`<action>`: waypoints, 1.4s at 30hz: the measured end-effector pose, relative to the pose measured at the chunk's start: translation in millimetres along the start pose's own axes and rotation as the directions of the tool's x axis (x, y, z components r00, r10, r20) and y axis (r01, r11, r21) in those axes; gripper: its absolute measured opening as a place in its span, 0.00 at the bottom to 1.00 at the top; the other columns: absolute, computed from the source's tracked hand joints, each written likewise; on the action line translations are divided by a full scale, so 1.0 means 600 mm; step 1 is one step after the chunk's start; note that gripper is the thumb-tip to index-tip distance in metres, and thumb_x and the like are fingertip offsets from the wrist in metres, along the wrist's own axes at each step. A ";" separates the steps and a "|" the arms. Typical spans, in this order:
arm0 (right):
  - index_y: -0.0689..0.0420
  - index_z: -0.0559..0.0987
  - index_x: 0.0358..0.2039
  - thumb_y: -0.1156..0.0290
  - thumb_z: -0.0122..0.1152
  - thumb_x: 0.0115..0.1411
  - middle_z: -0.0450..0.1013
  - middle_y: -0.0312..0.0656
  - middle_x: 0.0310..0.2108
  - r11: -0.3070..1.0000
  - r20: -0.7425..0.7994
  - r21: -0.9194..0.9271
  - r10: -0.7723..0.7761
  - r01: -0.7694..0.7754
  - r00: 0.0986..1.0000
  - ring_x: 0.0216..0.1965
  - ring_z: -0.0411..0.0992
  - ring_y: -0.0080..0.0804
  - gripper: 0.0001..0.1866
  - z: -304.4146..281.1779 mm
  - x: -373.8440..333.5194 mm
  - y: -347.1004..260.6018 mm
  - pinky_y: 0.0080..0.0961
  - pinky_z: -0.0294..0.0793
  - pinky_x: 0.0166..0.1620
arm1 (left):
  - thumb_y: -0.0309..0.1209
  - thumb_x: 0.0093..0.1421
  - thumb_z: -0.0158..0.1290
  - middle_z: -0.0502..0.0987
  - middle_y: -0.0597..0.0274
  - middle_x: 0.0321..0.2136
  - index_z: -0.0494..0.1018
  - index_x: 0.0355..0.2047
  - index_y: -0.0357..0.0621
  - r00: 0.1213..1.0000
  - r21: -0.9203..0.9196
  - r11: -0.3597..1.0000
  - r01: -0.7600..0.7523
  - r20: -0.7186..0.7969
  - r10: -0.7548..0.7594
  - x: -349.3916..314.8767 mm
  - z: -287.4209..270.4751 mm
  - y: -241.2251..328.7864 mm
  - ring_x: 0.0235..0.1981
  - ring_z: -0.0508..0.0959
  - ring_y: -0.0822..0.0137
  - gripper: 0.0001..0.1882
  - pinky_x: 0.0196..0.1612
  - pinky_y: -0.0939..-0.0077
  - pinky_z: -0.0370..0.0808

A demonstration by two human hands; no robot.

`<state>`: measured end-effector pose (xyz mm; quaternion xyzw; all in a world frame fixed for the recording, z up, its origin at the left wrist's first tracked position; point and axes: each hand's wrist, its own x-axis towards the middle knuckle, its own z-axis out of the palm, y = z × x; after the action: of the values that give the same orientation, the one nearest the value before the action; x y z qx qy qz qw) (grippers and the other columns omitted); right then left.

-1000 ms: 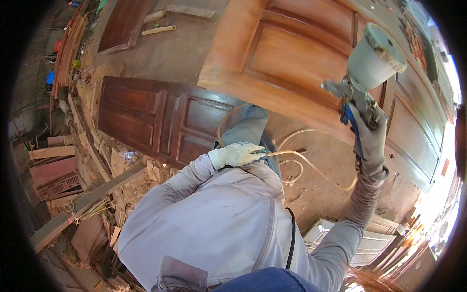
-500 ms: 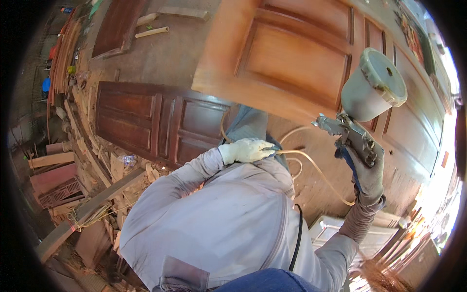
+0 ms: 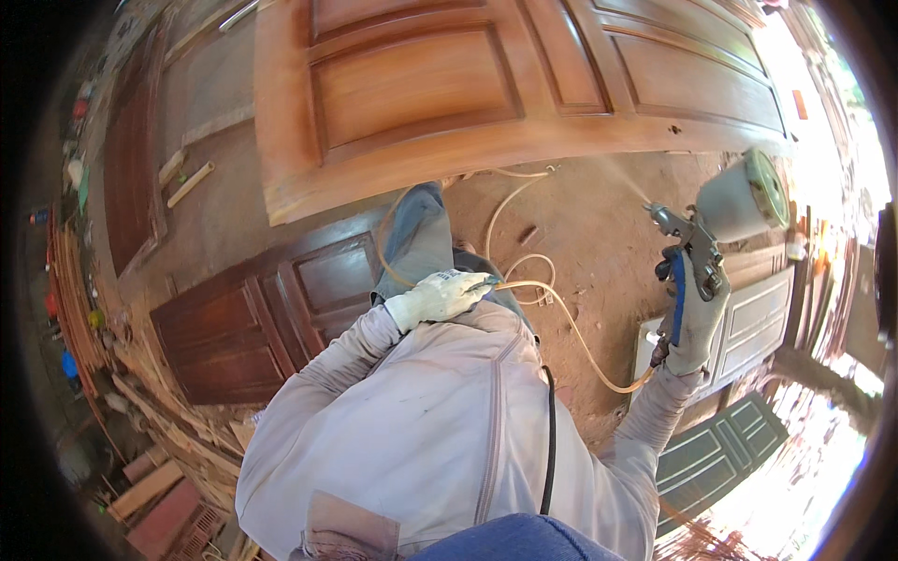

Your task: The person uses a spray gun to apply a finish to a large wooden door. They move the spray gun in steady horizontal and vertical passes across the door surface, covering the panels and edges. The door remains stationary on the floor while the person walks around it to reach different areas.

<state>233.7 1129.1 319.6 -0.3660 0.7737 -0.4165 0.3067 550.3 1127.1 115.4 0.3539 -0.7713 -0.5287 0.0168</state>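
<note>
– What do the hands hold?
– The right hand (image 3: 690, 323) grips a spray gun (image 3: 716, 220); the left hand (image 3: 438, 297) holds its hose (image 3: 561, 318).
– And ahead?
– An orange door (image 3: 412, 93), and a dark door (image 3: 253, 318) on the floor (image 3: 589, 224).

White gloves cover the left hand (image 3: 438, 297) and right hand (image 3: 694, 323). The spray gun (image 3: 697, 245) is grey with a blue trigger; its hose (image 3: 580, 341) is cream. The panelled door (image 3: 412, 93) is orange-brown.

spray gun (image 3: 697, 248), grey metal with blue trigger and pale cup on top at 2 o'clock, nozzle aimed toward 11; cream hose (image 3: 571, 327) loops from its base toward centre.
</note>
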 end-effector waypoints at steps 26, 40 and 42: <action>0.64 0.76 0.53 0.80 0.59 0.61 0.78 0.38 0.34 0.954 0.393 0.064 -0.293 0.292 0.872 0.31 0.73 0.17 0.19 0.065 0.391 -0.081 0.16 0.73 0.36 | 0.41 0.69 0.43 0.79 0.46 0.39 0.70 0.54 0.45 1.000 -0.201 0.979 0.024 -0.010 -0.026 0.350 -0.042 0.107 0.40 0.79 0.46 0.19 0.42 0.54 0.75; 0.66 0.74 0.55 0.82 0.59 0.59 0.79 0.41 0.38 0.990 0.758 -0.083 -0.009 0.111 0.652 0.35 0.75 0.22 0.22 0.011 0.511 -0.127 0.20 0.76 0.40 | 0.42 0.68 0.45 0.79 0.49 0.44 0.73 0.53 0.46 0.980 -0.337 0.928 0.161 -0.060 -0.191 0.465 -0.072 0.163 0.45 0.78 0.46 0.20 0.49 0.55 0.73; 0.66 0.76 0.52 0.78 0.59 0.62 0.79 0.40 0.35 0.981 0.736 -0.034 -0.104 0.191 0.668 0.32 0.75 0.22 0.17 0.036 0.552 -0.131 0.17 0.74 0.35 | 0.42 0.68 0.45 0.79 0.48 0.44 0.74 0.53 0.46 0.972 -0.391 0.901 0.189 -0.055 -0.228 0.474 -0.079 0.177 0.45 0.78 0.47 0.20 0.49 0.55 0.73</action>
<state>95.0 817.6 321.6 -0.5791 0.5759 -0.2166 0.5348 300.4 948.9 125.6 0.4502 -0.6090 -0.6496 0.0672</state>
